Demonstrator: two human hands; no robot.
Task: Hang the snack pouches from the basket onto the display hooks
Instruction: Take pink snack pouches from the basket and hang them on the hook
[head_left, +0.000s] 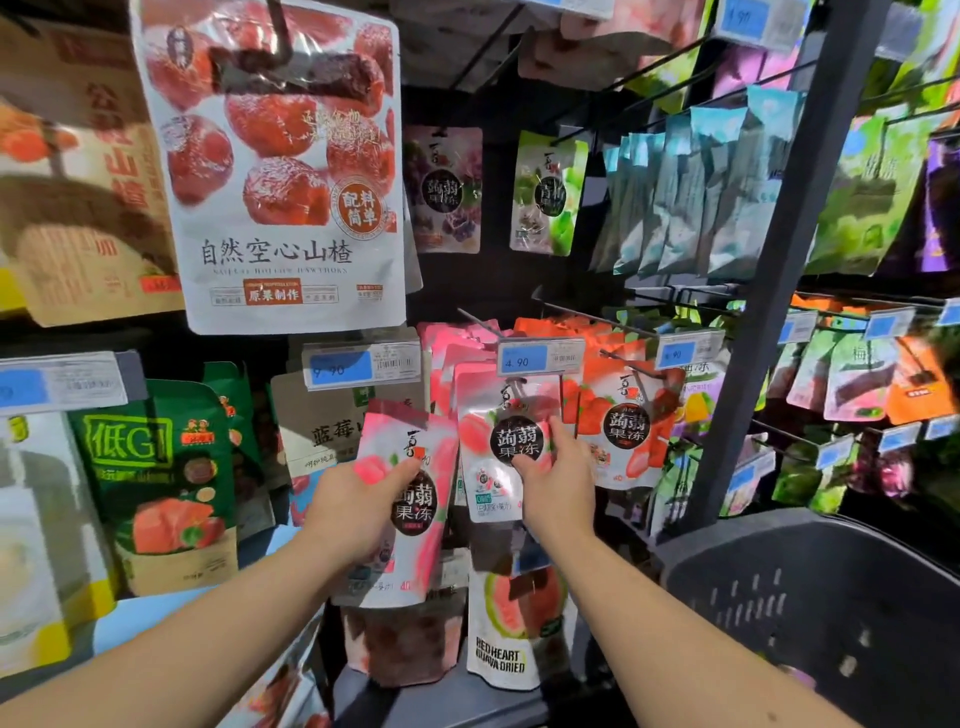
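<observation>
My left hand (358, 506) grips a pink peach jelly pouch (415, 499), held tilted in front of the rack. Just to its right, my right hand (553, 480) pinches the lower part of a matching pink pouch (493, 447) that hangs at the front of a display hook (480, 323), under a 4.90 price tag (540, 357). More pink pouches hang behind it on the same hook. The dark plastic basket (831, 597) sits at the lower right; its contents are hidden from this angle.
Red strawberry jelly pouches (623, 431) hang on the hook to the right. A large hawthorn bag (280, 171) hangs at upper left. Guava pouches (514, 623) stand below. A dark upright post (769, 291) divides the rack from more hanging snacks on the right.
</observation>
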